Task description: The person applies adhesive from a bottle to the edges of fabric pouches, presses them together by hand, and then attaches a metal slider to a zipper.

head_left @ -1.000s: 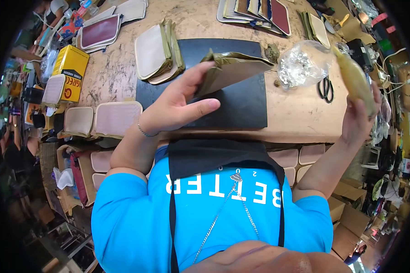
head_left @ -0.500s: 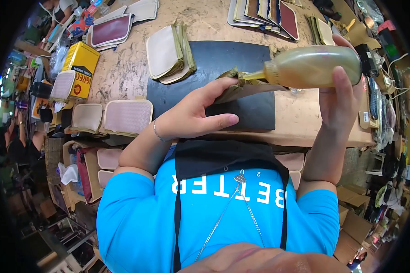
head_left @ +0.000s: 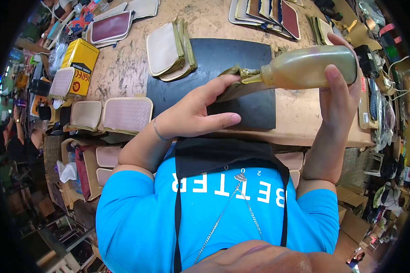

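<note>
My right hand [head_left: 340, 98] is wrapped around a translucent squeeze bottle [head_left: 312, 67] of yellowish liquid, held nearly sideways. Its narrow nozzle points left and meets the olive edge of a folded pouch piece [head_left: 246, 91]. That piece is gripped by my left hand [head_left: 193, 107], whose fingers are partly hidden by it while the thumb sticks out to the right. Beneath both hands lies a black mat [head_left: 255, 113]. Just beyond the left hand, a stack of pale panels with olive edging [head_left: 163, 50] rests partly on the mat.
A yellow adhesive tin [head_left: 81, 66] stands at the left of the worktable [head_left: 118, 68]. Woven pale panels [head_left: 127, 113] lie along the near left edge. Maroon panels [head_left: 111, 29] and another stack of panels [head_left: 259, 16] sit farther back. Clutter and cables line the right.
The bottle has shifted a little to the left, with its nozzle moving along the edge of the pouch piece. My left hand stays almost where it was.
</note>
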Motion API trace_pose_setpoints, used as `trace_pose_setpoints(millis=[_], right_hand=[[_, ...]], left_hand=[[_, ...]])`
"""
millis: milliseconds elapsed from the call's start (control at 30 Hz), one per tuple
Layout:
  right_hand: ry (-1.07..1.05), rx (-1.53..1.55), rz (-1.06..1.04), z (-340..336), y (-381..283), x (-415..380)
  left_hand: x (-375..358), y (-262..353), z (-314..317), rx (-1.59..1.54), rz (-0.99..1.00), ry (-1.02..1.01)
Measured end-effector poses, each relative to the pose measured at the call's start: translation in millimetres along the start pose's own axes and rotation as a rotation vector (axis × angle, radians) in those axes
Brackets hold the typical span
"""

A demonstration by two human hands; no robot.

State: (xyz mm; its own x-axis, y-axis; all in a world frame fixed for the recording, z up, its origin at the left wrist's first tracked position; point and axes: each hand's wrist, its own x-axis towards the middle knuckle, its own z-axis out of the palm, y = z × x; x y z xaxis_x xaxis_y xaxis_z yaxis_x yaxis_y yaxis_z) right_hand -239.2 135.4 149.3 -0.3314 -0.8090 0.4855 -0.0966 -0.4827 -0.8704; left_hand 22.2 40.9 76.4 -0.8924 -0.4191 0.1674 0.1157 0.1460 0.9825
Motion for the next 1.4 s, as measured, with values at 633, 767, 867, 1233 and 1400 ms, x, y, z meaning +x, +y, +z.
trace_pose_setpoints(millis=[633,767,867,1233,1400], right_hand=[[-0.002,-0.044,-0.138,8.2,17.6,-2.8],[-0.046,-0.093,-0.1,8.0,18.7,-6.9],[-0.073,-0.079,-0.054,10.7,19.2,-11.4],[-0.184,-0.16,-0.039,9.5,29.1,-22.9],[-0.192,-0.117,-0.057,12.4,32.5,-27.6]], left_hand=[[10.1,6.2,-1.3,-0.727,0.078,-0.042],[10.0,12.5,-1.5,-0.685,-0.012,0.04],[8.8,14.6,-2.0,-0.698,-0.026,0.069],[12.0,26.5,-8.8,-0.695,0.007,0.081],[15.0,22.5,-11.3,-0.716,0.059,0.114]])
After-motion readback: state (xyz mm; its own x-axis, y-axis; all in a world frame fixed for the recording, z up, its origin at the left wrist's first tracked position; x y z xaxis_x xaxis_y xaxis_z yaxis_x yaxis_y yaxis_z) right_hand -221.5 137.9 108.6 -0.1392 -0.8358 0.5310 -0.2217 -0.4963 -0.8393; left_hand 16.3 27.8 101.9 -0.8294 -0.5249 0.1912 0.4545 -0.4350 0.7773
